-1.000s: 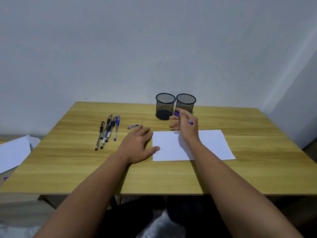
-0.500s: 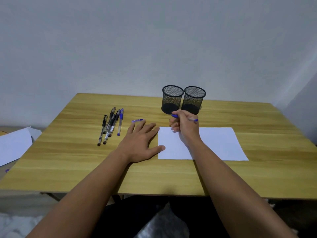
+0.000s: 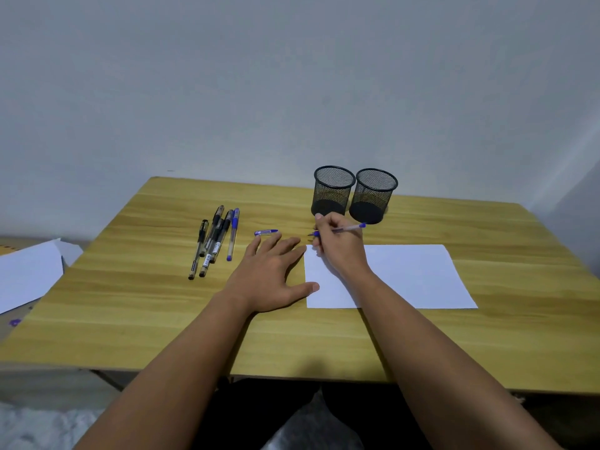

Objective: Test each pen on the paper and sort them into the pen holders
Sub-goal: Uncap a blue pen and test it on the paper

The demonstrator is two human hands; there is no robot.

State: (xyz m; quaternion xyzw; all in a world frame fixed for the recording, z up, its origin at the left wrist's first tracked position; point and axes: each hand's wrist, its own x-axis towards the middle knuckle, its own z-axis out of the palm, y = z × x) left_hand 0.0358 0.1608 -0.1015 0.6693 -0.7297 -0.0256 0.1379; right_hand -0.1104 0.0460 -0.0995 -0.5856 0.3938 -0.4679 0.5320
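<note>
Wooden table (image 3: 136, 306), right hand (image 3: 341, 251) grip pinching blue pen (image 3: 347, 228), left hand (image 3: 269, 274) flat, fingers spread beside paper (image 3: 415, 274)

two black mesh pen holders (image 3: 333, 191) (image 3: 373, 196) stand touching side by side, just behind the one white sheet of paper (image 3: 406, 274). five capped pens (image 3: 214, 241) lie bunched well to the left of the paper. one blue pen (image 3: 341, 229) sits in one hand above the paper's far left corner. one loose blue cap (image 3: 265, 232) lies left of the paper.
</note>
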